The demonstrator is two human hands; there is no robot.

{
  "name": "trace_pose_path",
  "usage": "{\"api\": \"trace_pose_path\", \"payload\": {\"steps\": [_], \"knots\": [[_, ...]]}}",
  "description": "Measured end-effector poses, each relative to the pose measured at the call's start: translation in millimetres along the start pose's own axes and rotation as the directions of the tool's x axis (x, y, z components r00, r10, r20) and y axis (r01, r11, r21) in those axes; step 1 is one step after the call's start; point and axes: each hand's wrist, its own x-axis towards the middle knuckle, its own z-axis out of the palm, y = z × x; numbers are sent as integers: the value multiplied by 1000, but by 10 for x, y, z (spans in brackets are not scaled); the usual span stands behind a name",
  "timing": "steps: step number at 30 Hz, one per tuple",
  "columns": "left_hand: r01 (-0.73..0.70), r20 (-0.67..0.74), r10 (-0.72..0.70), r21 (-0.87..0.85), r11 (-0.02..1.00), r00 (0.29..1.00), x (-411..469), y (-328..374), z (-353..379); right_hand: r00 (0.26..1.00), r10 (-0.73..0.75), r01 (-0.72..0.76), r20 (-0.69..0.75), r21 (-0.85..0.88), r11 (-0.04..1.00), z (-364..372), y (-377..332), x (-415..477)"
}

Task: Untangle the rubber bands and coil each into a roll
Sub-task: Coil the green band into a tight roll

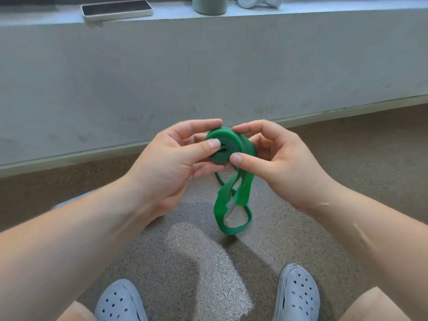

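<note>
Your left hand [172, 156] and right hand [275, 158] both pinch the flat green rubber band's coiled roll [225, 144], thumbs on its near face, fingers curled behind. Step: coiling, roughly half done. The loose tail [228, 205] hangs below your grip toward the speckled carpet floor [208, 274]. Next: turn the roll, feeding the tail in flat; only 1 band visible.

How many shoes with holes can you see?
2. The left clog is on the carpet at the bottom, left of the middle; the right clog is further right. None seem hidden.
</note>
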Motion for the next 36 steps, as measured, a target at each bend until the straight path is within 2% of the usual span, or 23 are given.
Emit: {"api": "trace_pose_path", "payload": {"steps": [4,7,9,13,16,21,24,27,29,32,36], "knots": [[-49,-17,48,-62,997,999,-56,39,52,997,-65,63,-48,-40,997,9,-156,-20],[-101,20,104,-118,988,994,-100,98,124,983,-169,160,-71,-110,981,-118,-367,-25],[-105,29,110,-133,985,994,-103,104,147,983,-171,161,-61,-134,978,-162,-386,-31],[-33,-29,30,-96,995,999,-62,-5,140,998,-11,12,-58,17,1000,-71,-134,-50],[7,-57,-12,-101,995,998,-64,-68,149,996,35,-29,-81,81,996,-60,-39,-65],[10,-79,-27,-211,977,997,-83,-81,202,995,18,2,-94,205,979,5,40,-129],[9,-72,-26,-224,974,997,-98,-123,223,987,0,39,-158,239,970,74,85,-156],[44,-3,-45,-128,991,999,-117,-150,219,989,10,25,-147,233,972,26,59,-167],[51,47,-55,79,996,997,-85,-105,164,995,15,2,-97,165,986,-72,17,-155],[-16,74,-9,339,941,997,-15,-14,51,998,53,-55,41,49,997,-174,-65,-120],[-24,158,-41,391,920,987,-3,43,31,987,79,-76,139,-20,997,-210,-130,-104]]}}
